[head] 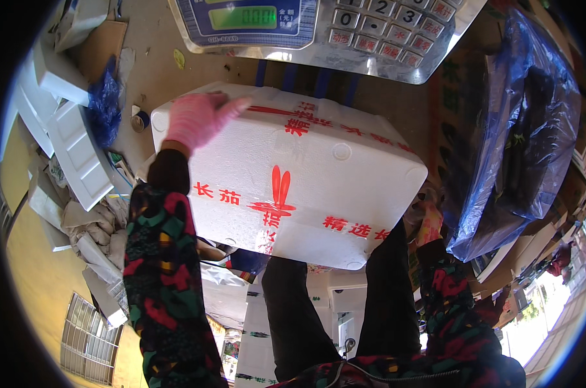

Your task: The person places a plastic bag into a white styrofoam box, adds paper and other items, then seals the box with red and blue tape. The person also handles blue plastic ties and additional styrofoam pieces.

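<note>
A white styrofoam box (302,160) stands in front of my legs, sealed with clear tape that bears red printed writing. My left hand (201,119), in a pink knit glove, is laid over the box's far left edge. Its thumb is spread away from the fingers, and it looks slightly blurred. Beside the box's right end is my right hand (430,220), in a pink-patterned glove. Shadow and blur hide its fingers, so I cannot tell whether it holds anything. Just beyond the box is a weighing scale's display and keypad panel (370,43).
A blue plastic bag (530,131) of long dark eggplants lies at the right. Foam lids (79,155), a crumpled blue bag (105,104) and a tape roll (139,120) are on the left. Cardboard (530,252) is stacked at the right, and more foam boxes (256,339) stand behind my legs.
</note>
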{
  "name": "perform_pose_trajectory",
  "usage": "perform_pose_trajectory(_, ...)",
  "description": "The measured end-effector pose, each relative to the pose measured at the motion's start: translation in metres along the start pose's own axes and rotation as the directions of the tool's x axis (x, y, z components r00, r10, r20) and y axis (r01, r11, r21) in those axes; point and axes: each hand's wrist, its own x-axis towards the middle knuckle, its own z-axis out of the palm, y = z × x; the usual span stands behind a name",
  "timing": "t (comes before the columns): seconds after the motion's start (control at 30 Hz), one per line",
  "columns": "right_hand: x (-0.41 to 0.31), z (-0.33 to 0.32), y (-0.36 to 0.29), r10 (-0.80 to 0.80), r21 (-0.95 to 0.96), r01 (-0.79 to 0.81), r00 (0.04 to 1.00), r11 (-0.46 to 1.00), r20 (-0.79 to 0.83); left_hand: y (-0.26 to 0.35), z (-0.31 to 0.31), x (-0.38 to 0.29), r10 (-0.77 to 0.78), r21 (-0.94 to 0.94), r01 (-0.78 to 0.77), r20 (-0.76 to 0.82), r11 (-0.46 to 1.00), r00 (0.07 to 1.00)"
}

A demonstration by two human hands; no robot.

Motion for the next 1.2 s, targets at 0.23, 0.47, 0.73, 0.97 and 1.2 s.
perform_pose_trajectory(0.23, 0.004, 0.103, -0.114, -0.335, 0.043, 0.334, 0.941, 0.942, 0.044, -0.157, 0.082, -0.044, -0.314, -0.066, 0.308, -0.113, 0.949, 0.943)
perform_pose_trajectory(0.47, 0.017, 0.123, -0.177, -0.387, -0.275, 0.452, 0.885, 0.849, 0.260, 0.145, 0.051, 0.020, 0.145, -0.098, -0.316, -0.737, 0.944, 0.661)
perform_pose_trajectory(0.73, 0.035, 0.024, -0.019, -0.411, -0.460, 0.439, 0.897, 0.772, 0.166, 0.238, 0.042, 0.037, 0.405, 0.305, -0.278, -0.786, 0.911, 0.467)
perform_pose_trajectory(0.97, -0.012, -0.037, 0.095, -0.249, -0.438, 0.238, 0.968, 0.867, 0.034, 0.242, 0.045, 0.043, 0.466, 0.372, -0.289, -0.773, 0.882, 0.430)
perform_pose_trajectory(1.2, -0.045, -0.009, 0.156, -0.258, -0.099, 0.271, 0.958, 0.958, 0.125, 0.240, 0.049, 0.044, 0.498, 0.398, -0.304, -0.738, 0.866, 0.454)
